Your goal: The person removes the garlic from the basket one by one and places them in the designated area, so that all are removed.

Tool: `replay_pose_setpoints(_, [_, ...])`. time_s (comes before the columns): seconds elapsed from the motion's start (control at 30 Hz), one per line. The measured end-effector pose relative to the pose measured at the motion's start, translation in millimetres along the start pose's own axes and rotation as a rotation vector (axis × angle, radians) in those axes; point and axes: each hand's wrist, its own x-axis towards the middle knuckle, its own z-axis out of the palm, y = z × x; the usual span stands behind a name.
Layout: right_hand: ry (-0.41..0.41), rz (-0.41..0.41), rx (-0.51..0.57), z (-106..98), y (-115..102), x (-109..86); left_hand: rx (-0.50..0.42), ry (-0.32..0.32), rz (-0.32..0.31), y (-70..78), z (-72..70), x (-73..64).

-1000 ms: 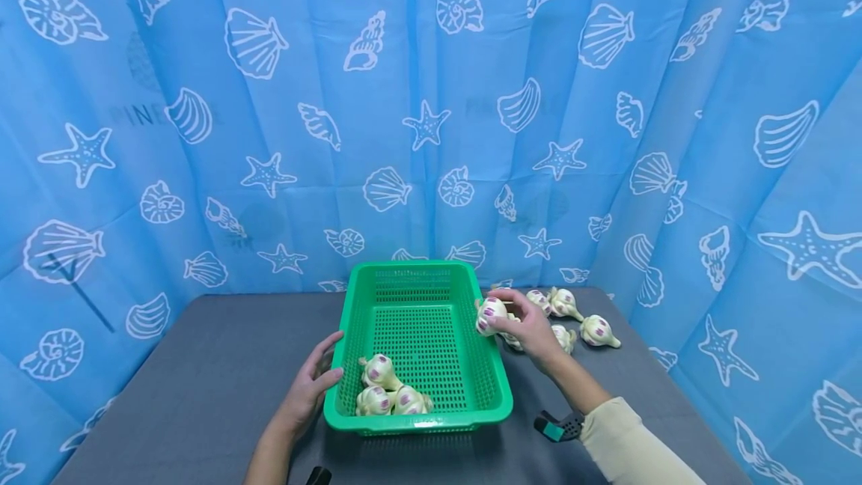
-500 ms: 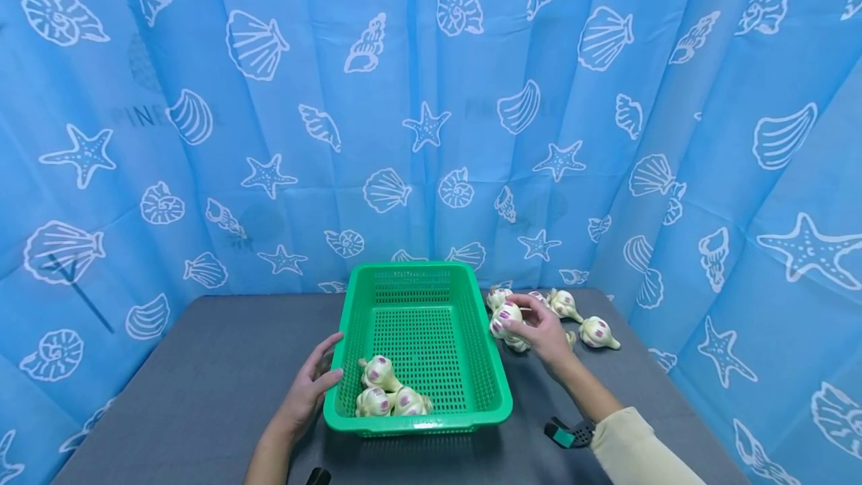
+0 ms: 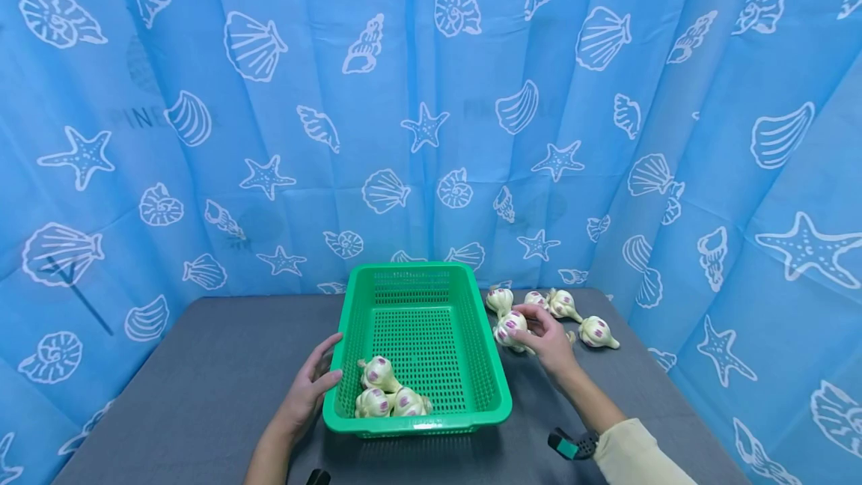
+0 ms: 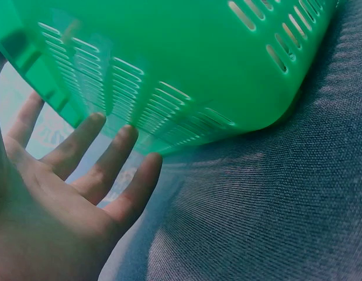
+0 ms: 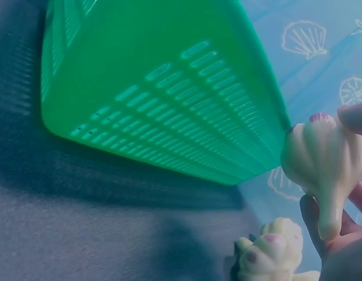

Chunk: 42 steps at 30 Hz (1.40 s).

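Observation:
My right hand (image 3: 548,341) pinches a white garlic bulb (image 3: 510,328) with purple marks, just right of the green basket (image 3: 501,395). Up close in the right wrist view, thumb and fingers hold this garlic bulb (image 5: 321,155) with its stem pointing down, and another garlic bulb (image 5: 271,254) sits below it on the table. My left hand (image 3: 306,388) rests at the basket's left rim. Its fingers are spread along the outer wall in the left wrist view, where the hand (image 4: 69,199) grips nothing. Three garlic bulbs (image 3: 379,373) lie in the basket's near left corner.
Several garlic bulbs (image 3: 562,304) lie on the grey table (image 3: 222,373) to the right of the basket, one garlic bulb (image 3: 597,331) farthest right. A blue curtain (image 3: 417,96) with white shell prints hangs behind the table and along its sides.
My right hand has moved right and toward me, carrying the garlic bulb from the basket's right rim to over the bulbs beside it. The left hand and basket have stayed put.

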Motion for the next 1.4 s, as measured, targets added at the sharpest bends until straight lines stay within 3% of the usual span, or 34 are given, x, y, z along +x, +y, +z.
replay_pose_setpoints(0.17, [0.016, 0.033, -0.014, 0.4, 6.2, -3.9, 0.005, 0.013, -0.001, -3.4, -0.8, 0.7])
replay_pose_setpoints(0.4, [0.023, 0.018, -0.045, 0.9, 19.1, -10.5, 0.022, 0.037, -0.011, -5.3, 0.3, 2.2])
replay_pose_setpoints(0.6, [0.004, -0.001, -0.045, -1.8, 29.5, -14.8, 0.016, 0.021, -0.005, -6.3, -0.6, 1.8])
replay_pose_setpoints(1.03, [-0.009, 0.033, -0.211, -4.9, 33.8, -22.9, 0.022, -0.001, 0.018, -4.3, -1.6, 0.4])
replay_pose_setpoints(1.4, [-0.013, 0.054, -0.238, -6.8, 42.2, -24.2, 0.027, 0.031, 0.001, -4.4, -0.8, 1.8])
